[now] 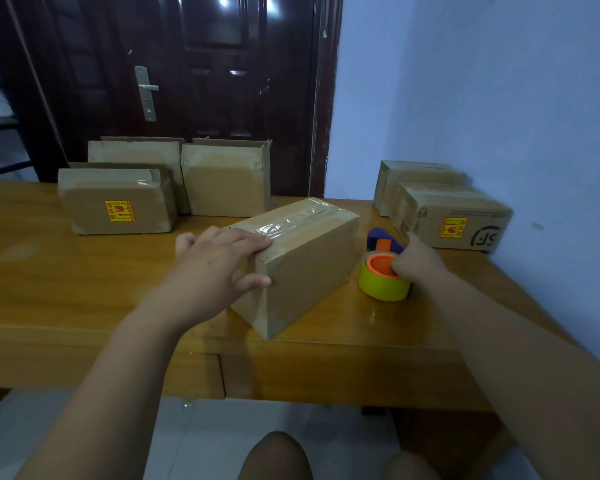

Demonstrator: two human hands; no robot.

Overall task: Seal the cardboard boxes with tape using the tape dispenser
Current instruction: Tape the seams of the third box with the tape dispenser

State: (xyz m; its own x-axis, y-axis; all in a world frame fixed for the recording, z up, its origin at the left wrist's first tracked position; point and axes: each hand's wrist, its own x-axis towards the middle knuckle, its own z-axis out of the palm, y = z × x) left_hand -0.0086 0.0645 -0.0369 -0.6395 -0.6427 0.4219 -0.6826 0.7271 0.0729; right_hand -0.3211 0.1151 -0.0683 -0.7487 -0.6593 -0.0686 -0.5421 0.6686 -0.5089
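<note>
Our left hand (219,268) lies spread over the box (309,261) corner, our right hand (420,265) grips the dispenser (383,284); we should pin the box firmly before lifting it.

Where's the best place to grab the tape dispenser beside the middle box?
Grip the tape dispenser at the yellow roll's right side, fingers in the orange hub, coming from the right: it lies flat, hub up, and the box crowds its left.
</note>
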